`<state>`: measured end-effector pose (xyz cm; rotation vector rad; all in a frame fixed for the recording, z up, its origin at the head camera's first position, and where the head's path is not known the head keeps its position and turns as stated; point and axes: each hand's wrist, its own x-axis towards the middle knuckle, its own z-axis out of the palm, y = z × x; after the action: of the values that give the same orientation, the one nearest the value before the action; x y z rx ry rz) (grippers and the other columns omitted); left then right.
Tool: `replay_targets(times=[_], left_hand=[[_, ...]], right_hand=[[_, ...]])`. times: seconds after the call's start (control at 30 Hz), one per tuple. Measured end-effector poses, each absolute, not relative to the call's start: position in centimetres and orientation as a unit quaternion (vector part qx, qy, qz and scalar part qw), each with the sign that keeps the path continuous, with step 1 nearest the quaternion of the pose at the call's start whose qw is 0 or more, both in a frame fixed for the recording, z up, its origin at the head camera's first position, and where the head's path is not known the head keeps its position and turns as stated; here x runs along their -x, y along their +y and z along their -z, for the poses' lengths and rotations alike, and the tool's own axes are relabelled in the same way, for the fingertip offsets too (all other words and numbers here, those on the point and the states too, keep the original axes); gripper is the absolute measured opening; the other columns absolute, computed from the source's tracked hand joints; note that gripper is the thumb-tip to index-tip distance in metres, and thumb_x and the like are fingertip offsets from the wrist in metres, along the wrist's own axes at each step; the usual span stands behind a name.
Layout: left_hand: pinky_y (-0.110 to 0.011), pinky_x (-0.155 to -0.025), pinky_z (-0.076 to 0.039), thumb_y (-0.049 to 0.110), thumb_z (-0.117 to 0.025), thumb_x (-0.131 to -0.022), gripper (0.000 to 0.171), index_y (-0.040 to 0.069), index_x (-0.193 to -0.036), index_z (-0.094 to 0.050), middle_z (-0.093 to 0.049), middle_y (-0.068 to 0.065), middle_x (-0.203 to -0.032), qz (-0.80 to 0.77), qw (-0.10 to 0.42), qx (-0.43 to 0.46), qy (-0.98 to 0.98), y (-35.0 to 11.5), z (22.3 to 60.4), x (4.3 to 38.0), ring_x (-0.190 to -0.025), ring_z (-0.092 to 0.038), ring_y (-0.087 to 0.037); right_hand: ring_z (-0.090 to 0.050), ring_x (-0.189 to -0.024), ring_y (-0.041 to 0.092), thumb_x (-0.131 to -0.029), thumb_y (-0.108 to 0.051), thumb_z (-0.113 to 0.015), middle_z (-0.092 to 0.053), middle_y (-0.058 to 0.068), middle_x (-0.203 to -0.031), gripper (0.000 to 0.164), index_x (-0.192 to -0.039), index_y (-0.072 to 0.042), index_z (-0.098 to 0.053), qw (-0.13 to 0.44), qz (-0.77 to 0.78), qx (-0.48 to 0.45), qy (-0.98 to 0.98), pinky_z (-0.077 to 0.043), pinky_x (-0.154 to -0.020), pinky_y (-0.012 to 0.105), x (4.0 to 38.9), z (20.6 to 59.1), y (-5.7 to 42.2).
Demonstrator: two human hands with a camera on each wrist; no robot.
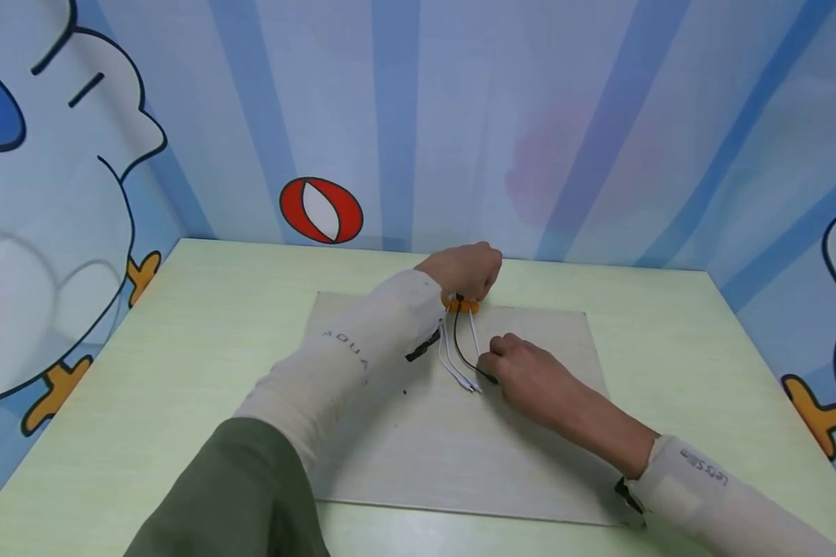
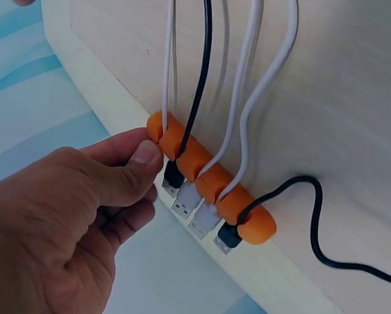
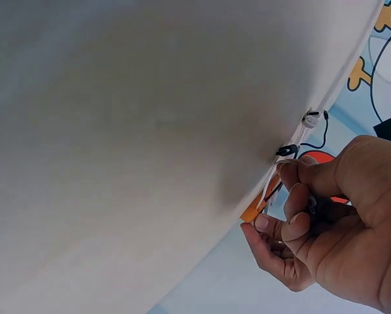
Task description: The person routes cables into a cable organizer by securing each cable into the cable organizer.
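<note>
An orange cable organizer point(image 2: 194, 154) lies along the far edge of the grey board, with white and black USB cables seated in its slots. My left hand point(image 1: 464, 271) pinches its end between thumb and forefinger, beside the slot of a thin white cable point(image 2: 167, 65); that cable's plug is hidden by the thumb. Several USB plugs point(image 2: 200, 222) stick out past the organizer. Nearer me, my right hand point(image 1: 529, 379) pinches the white cable with its fingertips, and the cable runs straight from there to the organizer. A black cable point(image 1: 457, 340) curves down beside those fingers.
The grey board point(image 1: 446, 472) lies on a pale table point(image 1: 146, 371). Loose white cable ends point(image 1: 468, 384) rest left of the right hand. A small dark speck point(image 1: 405, 392) sits on the board. Behind the table stands a striped blue backdrop point(image 1: 453, 116) with cartoon figures.
</note>
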<state>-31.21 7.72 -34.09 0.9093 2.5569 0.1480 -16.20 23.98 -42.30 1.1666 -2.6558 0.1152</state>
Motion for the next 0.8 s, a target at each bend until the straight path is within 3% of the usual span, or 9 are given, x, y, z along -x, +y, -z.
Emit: replay_targets(times=[0.17,0.3,0.5,0.8], left_hand=[[-0.029,-0.065,-0.048,0.003,-0.068,-0.110,0.025,0.009,-0.094,-0.086,-0.074,-0.002,-0.090,-0.057,0.223,-0.311,0.922,7.4,33.7,31.2,-0.069,-0.057,-0.016],[-0.030,-0.075,-0.056,0.004,-0.069,-0.111,0.021,0.011,-0.102,-0.087,-0.078,-0.003,-0.110,-0.052,0.234,-0.305,0.921,7.0,33.1,31.0,-0.088,-0.070,-0.019],[-0.032,-0.083,-0.059,0.007,-0.067,-0.113,0.022,0.011,-0.104,-0.086,-0.078,-0.004,-0.113,-0.052,0.227,-0.314,0.921,6.7,33.0,30.8,-0.093,-0.072,-0.020],[-0.031,-0.079,-0.057,0.006,-0.066,-0.113,0.024,0.011,-0.101,-0.086,-0.075,-0.004,-0.113,-0.044,0.215,-0.331,0.918,6.7,33.1,30.7,-0.091,-0.068,-0.020]], right_hand=[[-0.058,-0.077,0.022,-0.094,0.013,-0.073,-0.062,0.005,-0.083,0.022,-0.094,-0.009,-0.078,0.113,-0.034,-0.400,-0.909,-0.054,-0.067,0.040,15.8,41.6,24.0],[-0.061,-0.079,0.023,-0.094,0.015,-0.072,-0.065,0.007,-0.086,0.022,-0.096,-0.006,-0.079,0.101,-0.030,-0.393,-0.913,-0.056,-0.070,0.038,14.7,39.5,23.3],[-0.065,-0.083,0.023,-0.097,0.013,-0.073,-0.068,0.008,-0.089,0.019,-0.099,-0.004,-0.081,0.070,-0.025,-0.373,-0.925,-0.058,-0.072,0.036,13.7,38.2,22.8],[-0.065,-0.081,0.022,-0.101,0.010,-0.072,-0.068,0.008,-0.087,0.017,-0.097,-0.004,-0.079,0.083,-0.042,-0.384,-0.919,-0.057,-0.071,0.034,13.8,38.4,22.7]])
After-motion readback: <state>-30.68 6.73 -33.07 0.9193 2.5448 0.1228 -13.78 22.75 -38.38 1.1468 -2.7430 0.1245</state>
